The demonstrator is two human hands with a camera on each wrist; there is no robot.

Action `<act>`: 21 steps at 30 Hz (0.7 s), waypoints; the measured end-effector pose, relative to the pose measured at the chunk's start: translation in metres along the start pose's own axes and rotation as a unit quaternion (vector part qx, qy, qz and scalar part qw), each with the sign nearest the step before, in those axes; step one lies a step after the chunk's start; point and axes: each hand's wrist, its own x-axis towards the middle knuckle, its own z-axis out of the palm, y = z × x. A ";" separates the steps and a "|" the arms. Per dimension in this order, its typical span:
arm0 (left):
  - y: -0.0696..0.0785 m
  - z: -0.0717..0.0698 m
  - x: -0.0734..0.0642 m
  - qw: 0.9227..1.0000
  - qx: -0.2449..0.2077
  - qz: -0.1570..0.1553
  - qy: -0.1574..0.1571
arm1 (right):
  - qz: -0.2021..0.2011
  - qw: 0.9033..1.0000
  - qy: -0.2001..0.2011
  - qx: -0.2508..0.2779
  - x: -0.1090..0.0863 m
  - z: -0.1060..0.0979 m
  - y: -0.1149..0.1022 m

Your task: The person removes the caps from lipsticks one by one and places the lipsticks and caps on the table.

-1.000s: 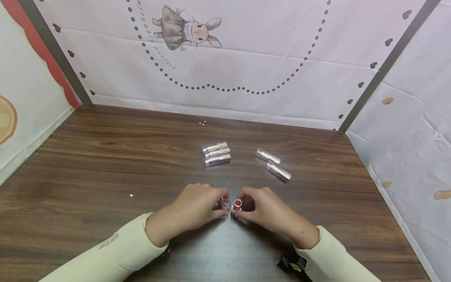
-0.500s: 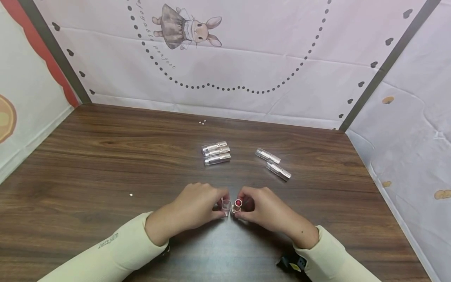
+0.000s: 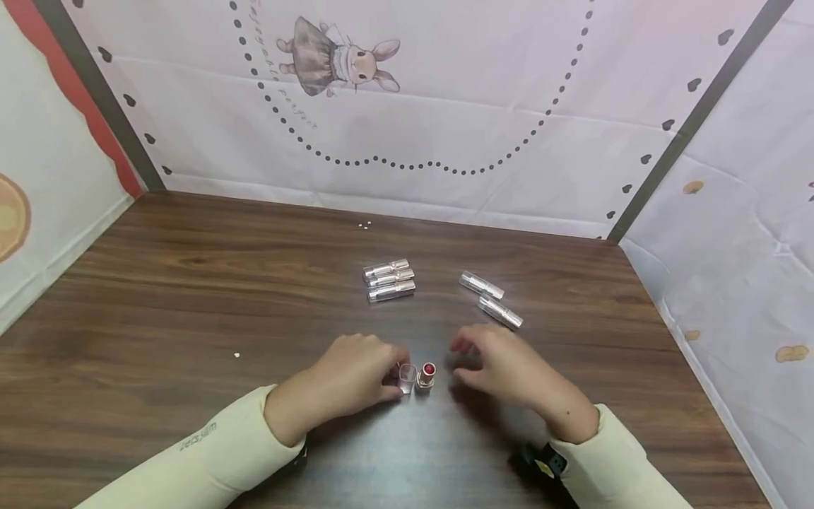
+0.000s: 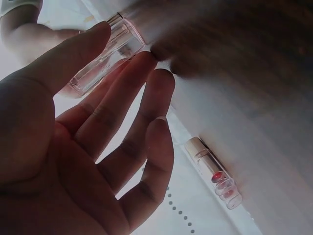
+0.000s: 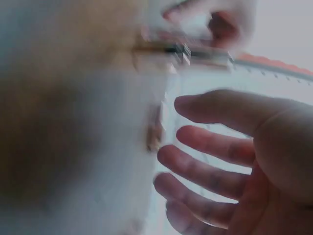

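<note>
An uncapped lipstick [image 3: 426, 376] stands upright on the table, its red tip showing inside the gold tube. Right beside it, on its left, my left hand [image 3: 356, 373] pinches a clear lipstick cap [image 3: 407, 379] between thumb and fingers, open end up. The left wrist view also shows the clear cap [image 4: 105, 61] against the thumb and fingers. My right hand [image 3: 502, 367] is off to the right of the lipstick, apart from it, fingers loosely bent around nothing. In the blurred right wrist view, the fingers of my right hand [image 5: 215, 156] are spread with nothing held.
Beyond the hands, three capped lipsticks [image 3: 391, 281] lie side by side on the wooden table [image 3: 191, 297]. Two more capped lipsticks [image 3: 491, 300] lie to their right, nearer the right hand. Small white bits [image 3: 365, 225] lie at the back. Fabric walls [image 3: 445, 106] enclose the table.
My right hand has let go of the lipstick and moved away to the right, leaving it standing. My left hand stays at the clear cap.
</note>
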 end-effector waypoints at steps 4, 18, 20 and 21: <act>-0.001 0.003 -0.001 1.000 0.001 0.003 -0.001 | 0.039 0.996 0.071 -0.038 -0.001 -0.014 0.017; 0.000 0.000 0.000 1.000 -0.003 0.003 0.000 | 0.084 0.984 0.112 -0.106 0.016 -0.020 0.063; 0.001 -0.001 0.000 1.000 -0.006 0.001 0.000 | 0.091 0.984 0.110 -0.104 0.018 -0.021 0.064; 0.001 -0.001 0.000 1.000 -0.008 0.000 0.000 | 0.094 0.984 0.108 -0.102 0.018 -0.021 0.065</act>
